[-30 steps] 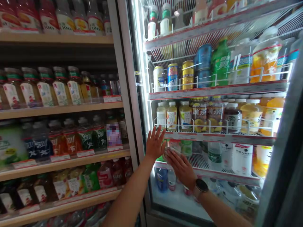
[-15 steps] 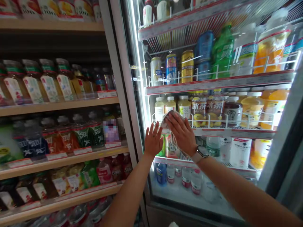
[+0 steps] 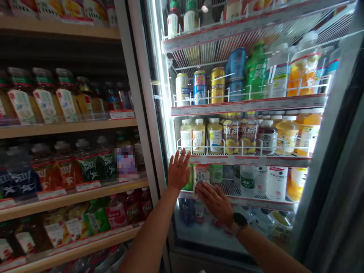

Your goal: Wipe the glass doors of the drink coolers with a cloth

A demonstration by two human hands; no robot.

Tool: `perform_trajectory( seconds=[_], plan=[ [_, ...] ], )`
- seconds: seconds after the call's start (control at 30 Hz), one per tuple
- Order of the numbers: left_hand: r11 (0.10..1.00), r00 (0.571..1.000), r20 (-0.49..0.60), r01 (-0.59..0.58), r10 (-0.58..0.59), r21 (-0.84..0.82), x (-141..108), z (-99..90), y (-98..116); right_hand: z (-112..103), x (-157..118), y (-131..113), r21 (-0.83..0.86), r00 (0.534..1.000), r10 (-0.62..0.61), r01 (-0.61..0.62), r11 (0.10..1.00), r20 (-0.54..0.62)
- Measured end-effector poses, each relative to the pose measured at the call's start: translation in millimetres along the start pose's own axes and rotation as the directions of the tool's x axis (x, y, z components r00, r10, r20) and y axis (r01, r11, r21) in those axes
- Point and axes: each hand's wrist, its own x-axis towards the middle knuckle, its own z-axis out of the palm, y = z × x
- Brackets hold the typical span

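Observation:
My left hand [image 3: 179, 170] is open, with its fingers spread and its palm toward the glass door [image 3: 210, 242] of a lit drinks fridge. Lower and to the right, my right hand [image 3: 214, 201] lies almost flat against the same glass, fingers together over a pale cloth [image 3: 198, 186]. Most of that cloth is hidden under the palm, and only an edge shows by the fingertips. A dark watch [image 3: 239, 220] is on my right wrist. Behind the glass, a carton with a red and green print [image 3: 201, 173] stands just above the right fingers.
Wire shelves inside the fridge hold yellow bottles [image 3: 215, 135], cans [image 3: 217, 85] and a green bottle [image 3: 256, 70]. A metal frame [image 3: 148, 113] separates the fridge from an open wooden shelf [image 3: 71, 129] of bottled drinks on the left. A dark door edge [image 3: 327, 151] runs down the right.
My right hand has slid down the glass with the cloth, from the middle shelf to the lower one. The left hand stays nearly in place. The view has shifted slightly.

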Motion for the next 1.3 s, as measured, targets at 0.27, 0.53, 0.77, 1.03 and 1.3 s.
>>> perform_trajectory(
  seconds=[0.27,0.53,0.77,1.03,1.3],
  plan=[
    [1.000,1.000,-0.002,-0.008,0.008,0.007,-1.9,0.4,0.7,-44.3,136.5,61.6,-0.032,0.971,0.175,-0.182,0.983,-0.162],
    [1.000,1.000,-0.005,-0.004,0.004,-0.007,-4.7,3.5,0.0,-25.4,107.1,36.1,-0.014,0.969,0.186,-0.191,0.982,-0.161],
    [0.998,0.998,0.012,0.060,-0.061,0.018,-17.8,3.4,8.0,-3.0,19.3,5.1,-0.013,0.995,0.064,-0.065,0.998,-0.076],
    [0.997,0.998,0.001,0.058,-0.058,0.044,-21.5,6.6,6.6,-42.9,89.9,56.7,-0.030,0.987,0.111,-0.115,0.993,-0.118],
    [0.998,0.999,-0.021,0.050,-0.049,0.043,-21.8,7.1,6.5,-40.7,124.8,59.8,-0.009,0.970,0.185,-0.189,0.982,-0.155]
  ],
)
